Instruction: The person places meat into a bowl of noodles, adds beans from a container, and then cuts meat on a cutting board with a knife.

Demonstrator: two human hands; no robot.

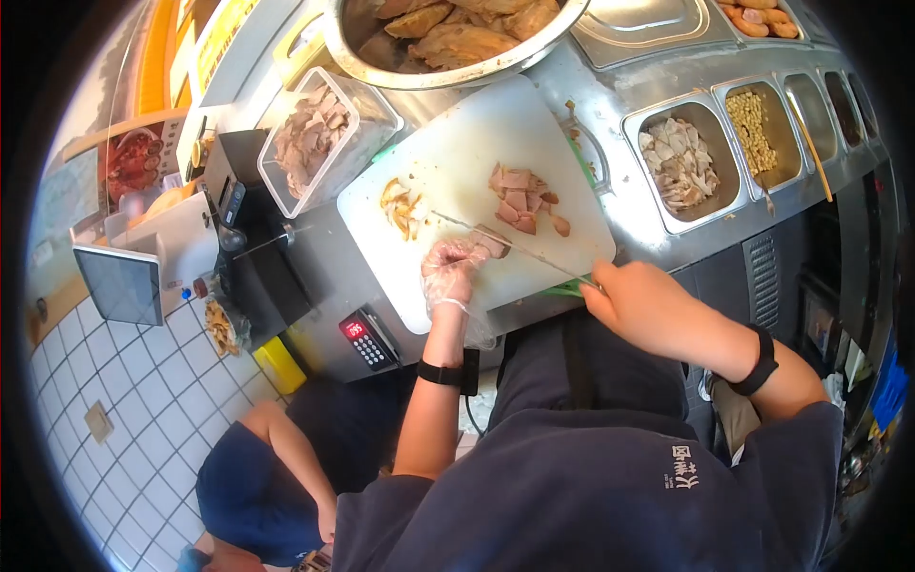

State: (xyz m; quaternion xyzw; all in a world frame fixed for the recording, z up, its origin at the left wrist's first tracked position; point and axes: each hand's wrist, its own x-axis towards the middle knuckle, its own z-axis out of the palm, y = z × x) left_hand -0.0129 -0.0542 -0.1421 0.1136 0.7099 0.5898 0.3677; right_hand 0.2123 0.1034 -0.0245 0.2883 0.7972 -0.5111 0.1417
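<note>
My right hand point(637, 307) is closed round the handle of a knife point(534, 255), whose long thin blade reaches left across the white cutting board point(419, 296). Under a clear plastic glove, my left hand point(450, 271) has its fingers curled against a piece of cooked meat point(492, 244), beside the blade. Sliced meat point(519, 198) lies in a loose pile farther up the board. A small heap of browned trimmings point(400, 208) sits to the left of the knife tip.
A big metal bowl point(457, 67) of meat stands beyond the board. At its left is a clear plastic tub point(357, 181) of sliced meat. Metal pans point(681, 224) with food line the right. A keypad device point(368, 340) sits near the front edge. Another person's arm point(295, 467) is at lower left.
</note>
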